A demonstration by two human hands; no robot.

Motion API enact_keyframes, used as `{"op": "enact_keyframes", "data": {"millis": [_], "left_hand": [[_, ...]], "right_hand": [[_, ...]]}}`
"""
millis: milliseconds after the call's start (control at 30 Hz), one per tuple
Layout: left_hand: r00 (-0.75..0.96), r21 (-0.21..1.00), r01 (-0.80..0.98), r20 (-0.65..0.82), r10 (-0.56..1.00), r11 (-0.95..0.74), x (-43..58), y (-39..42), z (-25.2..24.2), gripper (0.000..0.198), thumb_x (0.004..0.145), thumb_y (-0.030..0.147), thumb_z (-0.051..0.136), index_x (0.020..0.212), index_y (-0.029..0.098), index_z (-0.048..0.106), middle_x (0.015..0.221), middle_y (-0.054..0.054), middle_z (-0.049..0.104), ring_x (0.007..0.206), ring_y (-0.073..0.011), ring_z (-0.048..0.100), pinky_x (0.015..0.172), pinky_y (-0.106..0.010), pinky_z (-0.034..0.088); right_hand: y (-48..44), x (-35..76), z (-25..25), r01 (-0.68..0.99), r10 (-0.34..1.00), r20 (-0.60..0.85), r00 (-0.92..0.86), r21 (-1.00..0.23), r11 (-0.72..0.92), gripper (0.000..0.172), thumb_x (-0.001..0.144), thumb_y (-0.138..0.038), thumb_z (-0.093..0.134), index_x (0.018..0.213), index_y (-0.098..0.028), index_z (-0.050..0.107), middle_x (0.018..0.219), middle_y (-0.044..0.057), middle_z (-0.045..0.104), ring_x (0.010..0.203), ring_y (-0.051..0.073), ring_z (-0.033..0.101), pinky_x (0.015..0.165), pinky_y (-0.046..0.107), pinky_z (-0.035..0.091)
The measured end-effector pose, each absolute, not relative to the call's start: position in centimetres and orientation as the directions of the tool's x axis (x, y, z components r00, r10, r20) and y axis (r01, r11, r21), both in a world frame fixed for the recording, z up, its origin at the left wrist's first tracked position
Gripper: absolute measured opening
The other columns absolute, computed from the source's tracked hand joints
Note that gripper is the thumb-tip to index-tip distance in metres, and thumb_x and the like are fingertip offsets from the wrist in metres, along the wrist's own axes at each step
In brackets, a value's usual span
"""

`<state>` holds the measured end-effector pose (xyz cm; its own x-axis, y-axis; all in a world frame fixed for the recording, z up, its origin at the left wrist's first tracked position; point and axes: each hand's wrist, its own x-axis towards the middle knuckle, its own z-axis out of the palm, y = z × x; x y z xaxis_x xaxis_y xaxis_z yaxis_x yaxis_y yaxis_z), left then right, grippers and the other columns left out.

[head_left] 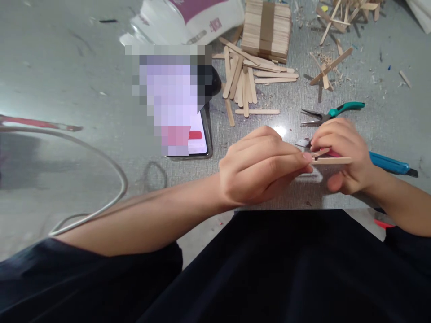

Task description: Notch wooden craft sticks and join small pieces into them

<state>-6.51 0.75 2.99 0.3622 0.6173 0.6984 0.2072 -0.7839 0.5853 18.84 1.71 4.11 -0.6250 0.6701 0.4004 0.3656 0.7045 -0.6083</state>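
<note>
My left hand (266,166) pinches wooden craft sticks (333,160) between thumb and fingertips. One stick points right, and a shorter slanting piece shows just above it; their held ends are hidden. Around the free end curves my right hand (346,154), its fingers bent and its thumb apart below, with no firm grip visible. Behind that hand lies a utility knife with a blue handle (389,162); a pinkish part and what looks like its blade (303,142) show left of the palm. Just beyond the right fingers are green-handled needle-nose pliers (332,113).
Loose craft sticks (244,80) lie beside a banded bundle (266,31). Crossed stick assemblies (326,69) stand at the upper right among shavings. A partly blurred phone (198,139), a white and purple package (191,20), a brush (43,123) and a cable (114,166) are further left.
</note>
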Motion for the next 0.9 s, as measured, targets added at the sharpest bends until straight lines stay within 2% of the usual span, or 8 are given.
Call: {"op": "enact_keyframes", "data": {"millis": [67,133,200,367,567,733,900], "left_hand": [[0.299,0.556,0.203,0.749,0.591,-0.806,-6.1,0.8,2.8,0.005,0.093,0.025,0.083,0.097,0.028,0.082,0.080,-0.001,0.083,0.060,-0.0156,0.073,0.063,-0.033,0.061],[0.258,0.538,0.180,0.782,0.567,-0.824,-5.7,0.9,2.7,0.008,0.093,0.022,0.084,0.098,0.028,0.081,0.084,-0.002,0.085,0.066,-0.0165,0.076,0.063,-0.032,0.062],[0.250,0.558,0.180,0.771,0.586,-0.810,-5.4,0.9,2.7,0.014,0.092,0.018,0.084,0.101,0.028,0.080,0.088,-0.002,0.085,0.072,-0.0174,0.079,0.066,-0.031,0.063],[0.226,0.659,0.271,0.665,0.712,-0.702,-5.1,0.6,2.8,0.012,0.093,0.021,0.087,0.099,0.026,0.078,0.081,0.001,0.082,0.068,-0.0140,0.076,0.060,-0.026,0.060],[0.239,0.701,0.302,0.600,0.764,-0.645,-5.2,0.4,2.8,0.014,0.091,0.023,0.089,0.099,0.023,0.077,0.087,0.001,0.084,0.067,-0.0110,0.076,0.063,-0.023,0.059],[0.234,0.704,0.297,0.601,0.764,-0.645,-5.1,0.4,2.8,0.014,0.092,0.026,0.089,0.098,0.022,0.076,0.088,0.000,0.084,0.067,-0.0100,0.075,0.061,-0.023,0.059],[0.266,0.753,0.286,0.532,0.804,-0.593,-5.2,0.2,2.9,0.011,0.095,0.022,0.085,0.101,0.023,0.077,0.090,-0.003,0.084,0.070,-0.0129,0.075,0.066,-0.028,0.062]], "right_hand": [[1.4,18.9,4.5,0.311,0.724,0.388,-0.570,-0.714,0.627,0.051,0.104,-0.074,0.048,0.093,-0.028,0.065,0.087,0.007,0.071,0.085,0.026,0.067,0.082,0.048,0.048],[0.9,18.9,4.8,0.273,0.799,0.281,-0.531,-0.836,0.476,0.039,0.108,-0.058,0.053,0.085,-0.027,0.061,0.074,0.002,0.064,0.070,0.020,0.062,0.069,0.041,0.044],[0.4,18.9,4.9,0.263,0.850,0.161,-0.502,-0.908,0.327,0.034,0.109,-0.048,0.057,0.082,-0.027,0.059,0.066,-0.001,0.059,0.062,0.017,0.056,0.060,0.037,0.038],[0.0,18.5,4.8,0.222,0.901,0.040,-0.432,-0.964,0.149,0.044,0.110,-0.053,0.055,0.076,-0.026,0.054,0.060,-0.003,0.050,0.056,0.014,0.047,0.056,0.035,0.033],[0.2,18.5,4.7,0.221,0.905,0.013,-0.425,-0.968,0.118,0.045,0.111,-0.052,0.054,0.074,-0.026,0.051,0.061,-0.004,0.048,0.057,0.014,0.044,0.057,0.036,0.031],[0.1,18.5,4.9,0.259,0.905,-0.001,-0.426,-0.958,0.121,0.048,0.111,-0.055,0.052,0.074,-0.025,0.049,0.061,-0.004,0.045,0.058,0.014,0.041,0.058,0.036,0.029],[0.3,18.6,5.1,0.304,0.901,-0.014,-0.433,-0.944,0.131,0.048,0.111,-0.056,0.052,0.073,-0.025,0.048,0.063,-0.004,0.043,0.058,0.014,0.039,0.057,0.036,0.029]]}}
